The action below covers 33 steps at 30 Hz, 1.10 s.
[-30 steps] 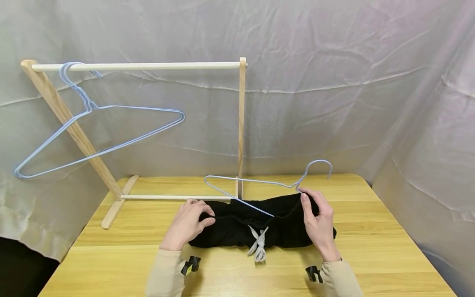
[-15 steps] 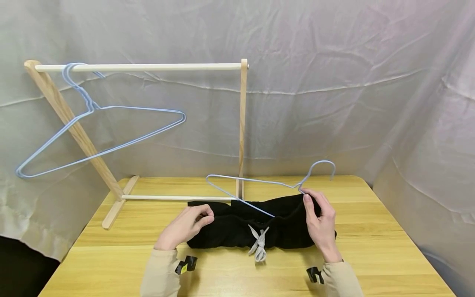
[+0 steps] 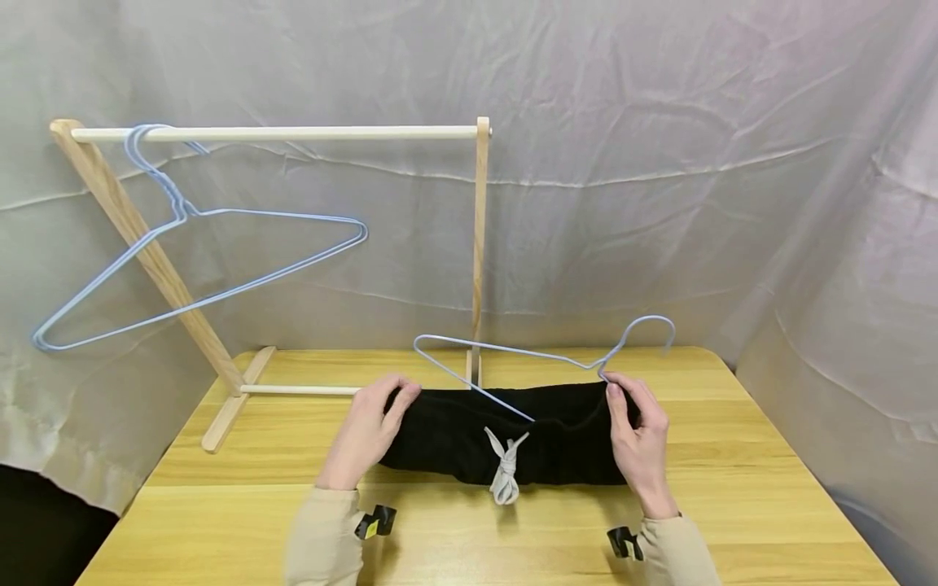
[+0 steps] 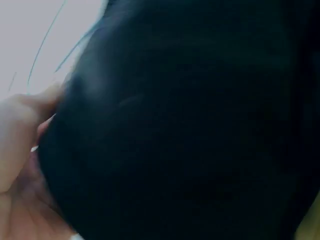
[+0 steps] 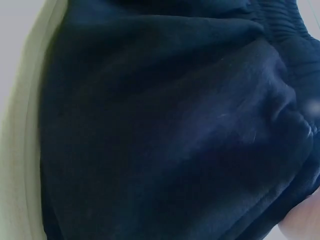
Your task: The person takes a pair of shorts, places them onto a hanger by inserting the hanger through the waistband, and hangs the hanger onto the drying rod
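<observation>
Black drawstring pants (image 3: 454, 439) are held up by the waistband at both ends, a grey bow (image 3: 506, 476) hanging at the front. My left hand (image 3: 370, 431) pinches the left top corner; the left wrist view has its thumb (image 4: 20, 120) along the cloth's edge. At the other end my right hand (image 3: 639, 435) pinches the waistband, right beside the neck of a light-blue hanger (image 3: 513, 349). The hanger's left shoulder sticks up above the waistband, while its right end is hidden in the pants. Gathered elastic (image 5: 282, 22) shows in the right wrist view.
A wooden clothes rack (image 3: 478, 244) stands at the back left of the wooden table (image 3: 769, 505). Several matching blue hangers (image 3: 252, 284) hang from the left part of its top rail (image 3: 315, 133). Grey fabric (image 3: 696, 203) drapes behind and beside the table.
My left hand drew back slightly, then took hold of the waistband's left corner and raised it. The pants now stand straighter. My right hand and the hanger shifted slightly right.
</observation>
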Each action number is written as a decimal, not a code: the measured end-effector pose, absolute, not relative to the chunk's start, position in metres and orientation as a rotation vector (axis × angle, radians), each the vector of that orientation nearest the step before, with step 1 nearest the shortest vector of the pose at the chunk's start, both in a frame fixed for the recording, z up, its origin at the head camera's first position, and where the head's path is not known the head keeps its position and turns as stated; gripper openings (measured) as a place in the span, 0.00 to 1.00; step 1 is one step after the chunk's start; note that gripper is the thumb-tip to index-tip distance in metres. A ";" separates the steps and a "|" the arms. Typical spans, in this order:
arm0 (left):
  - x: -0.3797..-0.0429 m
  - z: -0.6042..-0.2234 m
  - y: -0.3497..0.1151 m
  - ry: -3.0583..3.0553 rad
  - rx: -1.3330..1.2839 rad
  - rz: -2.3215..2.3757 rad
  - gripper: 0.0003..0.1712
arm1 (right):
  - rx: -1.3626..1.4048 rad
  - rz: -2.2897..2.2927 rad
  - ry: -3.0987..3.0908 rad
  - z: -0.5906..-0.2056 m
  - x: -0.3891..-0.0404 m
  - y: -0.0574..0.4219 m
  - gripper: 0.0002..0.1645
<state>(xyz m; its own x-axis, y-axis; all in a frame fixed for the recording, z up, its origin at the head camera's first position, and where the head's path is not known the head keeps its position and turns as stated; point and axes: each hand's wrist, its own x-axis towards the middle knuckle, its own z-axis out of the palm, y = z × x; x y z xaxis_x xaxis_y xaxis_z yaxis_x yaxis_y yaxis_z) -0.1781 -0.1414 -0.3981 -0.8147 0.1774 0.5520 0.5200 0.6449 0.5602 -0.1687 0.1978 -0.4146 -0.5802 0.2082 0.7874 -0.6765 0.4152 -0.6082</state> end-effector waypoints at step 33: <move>-0.181 -0.394 -0.136 -1.783 -0.907 -0.917 0.17 | 0.751 1.467 -1.831 -0.414 -0.173 0.220 0.12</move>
<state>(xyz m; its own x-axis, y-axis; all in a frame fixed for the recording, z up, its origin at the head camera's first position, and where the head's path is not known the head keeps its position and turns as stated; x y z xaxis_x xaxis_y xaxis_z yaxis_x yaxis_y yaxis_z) -0.1808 -0.1365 -0.3941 -0.3190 0.1938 0.9277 0.8676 0.4538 0.2035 -0.1727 0.2199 -0.4140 -0.6136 -0.0298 0.7891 -0.7766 0.2037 -0.5962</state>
